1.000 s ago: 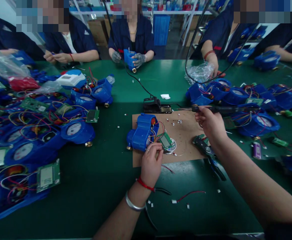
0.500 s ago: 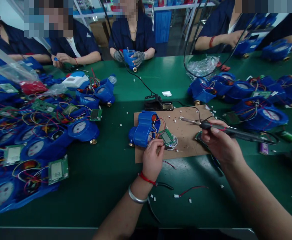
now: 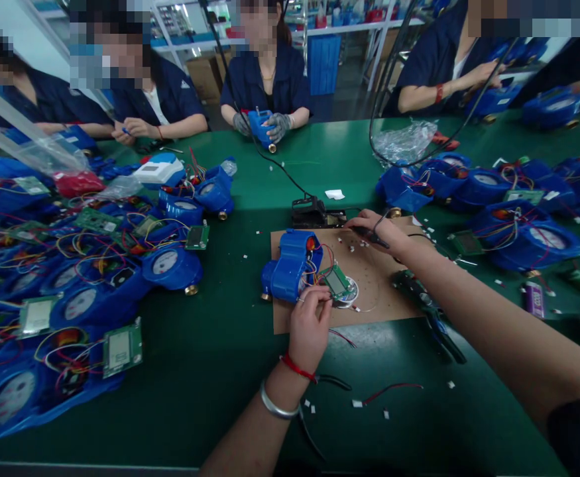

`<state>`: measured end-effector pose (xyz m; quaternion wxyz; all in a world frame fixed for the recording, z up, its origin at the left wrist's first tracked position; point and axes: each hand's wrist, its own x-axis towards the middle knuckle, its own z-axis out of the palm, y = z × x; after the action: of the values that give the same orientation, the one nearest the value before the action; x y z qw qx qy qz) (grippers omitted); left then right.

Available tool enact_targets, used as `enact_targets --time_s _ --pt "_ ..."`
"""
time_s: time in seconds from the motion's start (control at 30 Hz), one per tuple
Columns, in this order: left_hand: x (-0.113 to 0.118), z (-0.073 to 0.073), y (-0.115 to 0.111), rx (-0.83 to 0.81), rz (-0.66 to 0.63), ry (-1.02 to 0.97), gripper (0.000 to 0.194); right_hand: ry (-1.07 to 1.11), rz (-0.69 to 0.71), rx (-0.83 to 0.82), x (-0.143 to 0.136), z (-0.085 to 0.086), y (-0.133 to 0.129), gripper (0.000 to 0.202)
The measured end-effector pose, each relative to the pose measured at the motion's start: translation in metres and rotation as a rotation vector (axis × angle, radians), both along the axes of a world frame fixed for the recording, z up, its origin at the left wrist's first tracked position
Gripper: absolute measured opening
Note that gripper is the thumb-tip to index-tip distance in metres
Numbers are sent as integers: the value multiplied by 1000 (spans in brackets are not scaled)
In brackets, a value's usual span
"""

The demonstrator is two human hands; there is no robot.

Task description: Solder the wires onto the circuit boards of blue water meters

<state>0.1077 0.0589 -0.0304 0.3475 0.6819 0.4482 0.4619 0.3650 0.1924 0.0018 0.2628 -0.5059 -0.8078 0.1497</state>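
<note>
My left hand [image 3: 312, 318] is closed at the near left edge of a green circuit board [image 3: 338, 282] with a small display. The board lies over a white spool [image 3: 352, 296], its coloured wires running to a blue water meter [image 3: 292, 262] just left of it. My right hand [image 3: 375, 230] is wrapped round a soldering iron [image 3: 369, 235], whose black handle shows in part. The iron's tip is hidden at the black soldering iron stand [image 3: 314, 213]. A brown cardboard sheet [image 3: 384, 285] lies under the meter and spool.
Blue meters [image 3: 78, 301] with wired boards crowd the left side, and more meters [image 3: 541, 232] stand at right. Pliers [image 3: 433, 315] lie beside the cardboard. Loose wires [image 3: 394, 389] and white connectors are scattered nearby. Co-workers [image 3: 267, 79] sit across the table; a cable hangs overhead.
My right hand has moved left and away from me with the soldering iron, from above the cardboard's right side to the stand. My left hand stays at the circuit board.
</note>
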Motion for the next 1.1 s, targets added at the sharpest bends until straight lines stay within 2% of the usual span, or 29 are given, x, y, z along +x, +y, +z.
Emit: enact_targets --time_s 0.1,0.2,0.3,0.37,0.47,0.53,0.67,0.8,0.97,1.1 --pt "0 0 0 13 2 2 12 -55 82 4 6 9 -13 29" --pt "1 0 1 27 3 -12 12 97 -56 54 4 16 -48 28" --pt "1 0 1 36 7 -24 12 472 -297 42 -9 14 -93 29" --pt "1 0 0 28 3 -17 11 768 -407 4 -22 9 -122 27" --pt "1 0 0 30 -3 -2 9 1132 -473 45 -43 1 -156 15" --pt "1 -1 0 40 1 15 8 1233 -507 101 -54 -4 -172 9" --pt "1 0 0 56 11 51 7 1141 -504 57 -62 -13 -188 12" --pt "2 1 1 42 14 73 8 955 -476 0 -59 -18 -192 15" --pt "2 2 1 25 20 101 8 775 -446 -12 -59 -15 -193 15" --pt "2 3 1 31 16 110 9 713 -430 4 -61 -12 -193 15"
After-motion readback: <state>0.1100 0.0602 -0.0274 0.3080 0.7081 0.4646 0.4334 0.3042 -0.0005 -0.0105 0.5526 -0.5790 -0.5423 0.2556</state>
